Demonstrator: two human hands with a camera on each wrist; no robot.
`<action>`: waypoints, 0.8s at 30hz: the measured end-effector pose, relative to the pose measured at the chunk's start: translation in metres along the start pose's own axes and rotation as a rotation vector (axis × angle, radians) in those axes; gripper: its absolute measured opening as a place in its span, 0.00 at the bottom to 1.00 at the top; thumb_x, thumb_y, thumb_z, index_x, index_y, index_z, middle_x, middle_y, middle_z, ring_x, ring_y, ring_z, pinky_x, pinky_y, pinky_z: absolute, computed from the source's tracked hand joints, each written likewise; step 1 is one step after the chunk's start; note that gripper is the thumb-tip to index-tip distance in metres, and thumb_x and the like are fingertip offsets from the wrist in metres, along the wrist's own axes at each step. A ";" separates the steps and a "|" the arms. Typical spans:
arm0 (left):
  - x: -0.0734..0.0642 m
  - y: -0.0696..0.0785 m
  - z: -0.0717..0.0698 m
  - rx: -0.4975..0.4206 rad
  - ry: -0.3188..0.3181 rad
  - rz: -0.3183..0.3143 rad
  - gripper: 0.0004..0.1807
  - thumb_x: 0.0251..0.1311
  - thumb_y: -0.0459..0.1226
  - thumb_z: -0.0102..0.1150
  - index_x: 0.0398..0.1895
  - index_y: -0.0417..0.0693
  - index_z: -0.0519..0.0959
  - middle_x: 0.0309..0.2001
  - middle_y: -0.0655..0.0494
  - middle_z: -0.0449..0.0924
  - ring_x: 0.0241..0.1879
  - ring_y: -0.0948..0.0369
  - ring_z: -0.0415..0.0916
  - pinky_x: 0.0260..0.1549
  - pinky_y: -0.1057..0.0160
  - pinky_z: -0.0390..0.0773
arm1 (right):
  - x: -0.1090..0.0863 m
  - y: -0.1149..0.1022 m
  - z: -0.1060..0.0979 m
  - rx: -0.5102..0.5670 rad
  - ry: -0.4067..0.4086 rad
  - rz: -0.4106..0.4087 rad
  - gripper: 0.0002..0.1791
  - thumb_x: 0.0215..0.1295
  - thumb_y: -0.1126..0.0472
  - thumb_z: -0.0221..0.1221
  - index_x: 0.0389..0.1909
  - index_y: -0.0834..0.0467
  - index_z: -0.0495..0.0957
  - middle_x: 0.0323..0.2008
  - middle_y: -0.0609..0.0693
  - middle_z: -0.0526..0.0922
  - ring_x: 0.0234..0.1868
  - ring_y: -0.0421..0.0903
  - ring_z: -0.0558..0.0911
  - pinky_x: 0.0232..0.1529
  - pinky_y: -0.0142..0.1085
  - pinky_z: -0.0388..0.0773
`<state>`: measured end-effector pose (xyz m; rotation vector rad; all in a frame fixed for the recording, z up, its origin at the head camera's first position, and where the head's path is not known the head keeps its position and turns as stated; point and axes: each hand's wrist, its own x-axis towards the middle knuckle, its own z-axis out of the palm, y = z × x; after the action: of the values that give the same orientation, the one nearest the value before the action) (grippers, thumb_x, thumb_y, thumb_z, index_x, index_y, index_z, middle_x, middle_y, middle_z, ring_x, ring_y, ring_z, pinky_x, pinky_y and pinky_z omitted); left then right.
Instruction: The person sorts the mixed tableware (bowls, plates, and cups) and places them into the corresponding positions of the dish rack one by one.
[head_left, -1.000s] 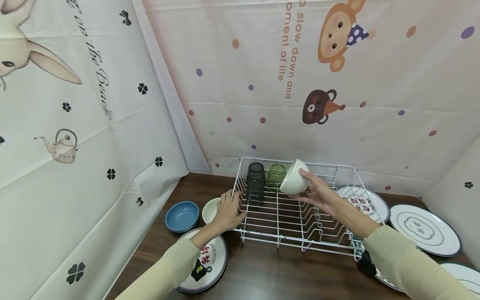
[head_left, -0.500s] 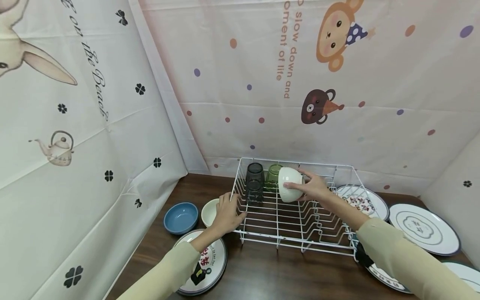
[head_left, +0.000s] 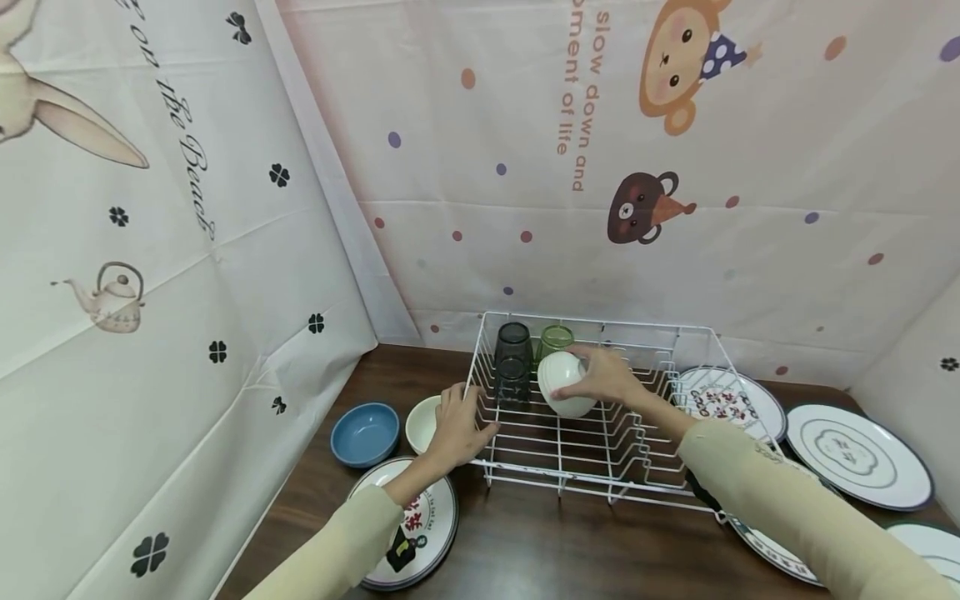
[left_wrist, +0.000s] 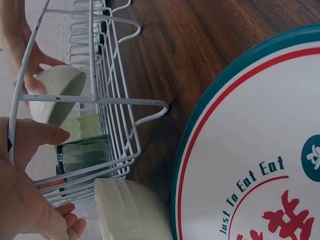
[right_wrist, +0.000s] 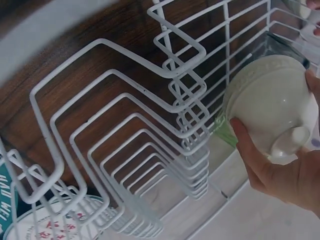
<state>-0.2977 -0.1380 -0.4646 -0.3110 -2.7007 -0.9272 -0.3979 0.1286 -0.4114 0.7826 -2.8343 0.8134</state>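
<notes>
My right hand (head_left: 603,377) grips a white bowl (head_left: 558,385) by its base, thumb and fingers spread over the outside. The bowl is tilted with its underside toward the hand, over the left part of the white wire dish rack (head_left: 558,476). In the right wrist view the bowl's foot (right_wrist: 292,140) faces the palm. My left hand (head_left: 455,429) holds the rack's left side, with fingers and thumb around its wires. Two dark glasses (head_left: 513,340) stand inside the rack at the left, beside a green glass (head_left: 555,336) that the bowl partly overlaps.
A blue bowl (head_left: 365,435) and a cream bowl (head_left: 422,423) sit left of the rack. Stacked plates (head_left: 442,517) lie in front of them. More plates, including a white oval one (head_left: 862,454), lie at the right. A printed curtain (head_left: 450,150) hangs behind.
The bowl in my right hand has turned underside-up and moved left and lower, close to the glasses. My left hand stays on the rack.
</notes>
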 end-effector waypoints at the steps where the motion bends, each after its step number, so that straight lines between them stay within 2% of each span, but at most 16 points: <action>1: 0.000 0.000 0.000 0.000 0.000 -0.002 0.27 0.57 0.39 0.68 0.58 0.38 0.73 0.64 0.33 0.67 0.64 0.39 0.61 0.54 0.38 0.65 | 0.002 0.000 0.003 -0.028 0.000 -0.027 0.50 0.40 0.42 0.79 0.63 0.65 0.77 0.48 0.65 0.87 0.47 0.63 0.86 0.46 0.54 0.84; 4: -0.001 0.000 0.000 -0.001 0.007 0.000 0.27 0.57 0.40 0.68 0.57 0.39 0.74 0.63 0.33 0.67 0.63 0.39 0.62 0.54 0.38 0.65 | 0.006 0.001 0.012 -0.091 -0.019 -0.076 0.50 0.37 0.43 0.80 0.61 0.67 0.78 0.45 0.64 0.88 0.44 0.63 0.87 0.44 0.53 0.85; 10: -0.001 -0.001 -0.001 -0.015 0.000 -0.003 0.27 0.58 0.39 0.69 0.58 0.39 0.73 0.63 0.33 0.67 0.64 0.39 0.61 0.54 0.37 0.65 | 0.009 -0.001 0.021 -0.168 -0.101 -0.085 0.50 0.33 0.45 0.82 0.61 0.65 0.79 0.42 0.63 0.88 0.40 0.61 0.87 0.37 0.49 0.86; 19: -0.002 0.000 -0.001 -0.026 0.006 0.000 0.26 0.57 0.40 0.68 0.58 0.40 0.73 0.63 0.34 0.68 0.64 0.39 0.61 0.54 0.39 0.65 | 0.013 -0.007 0.025 -0.237 -0.202 -0.066 0.50 0.34 0.45 0.83 0.61 0.63 0.79 0.44 0.63 0.87 0.45 0.61 0.86 0.40 0.49 0.86; 24: -0.001 0.001 0.000 -0.013 0.053 -0.002 0.28 0.64 0.36 0.61 0.66 0.35 0.69 0.63 0.32 0.69 0.64 0.39 0.62 0.53 0.40 0.66 | 0.019 -0.018 0.027 -0.261 -0.245 -0.055 0.47 0.35 0.45 0.82 0.60 0.63 0.80 0.45 0.61 0.87 0.45 0.60 0.86 0.41 0.50 0.86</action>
<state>-0.2964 -0.1372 -0.4642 -0.2817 -2.6482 -0.9408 -0.4039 0.0934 -0.4221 0.9728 -3.0253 0.3486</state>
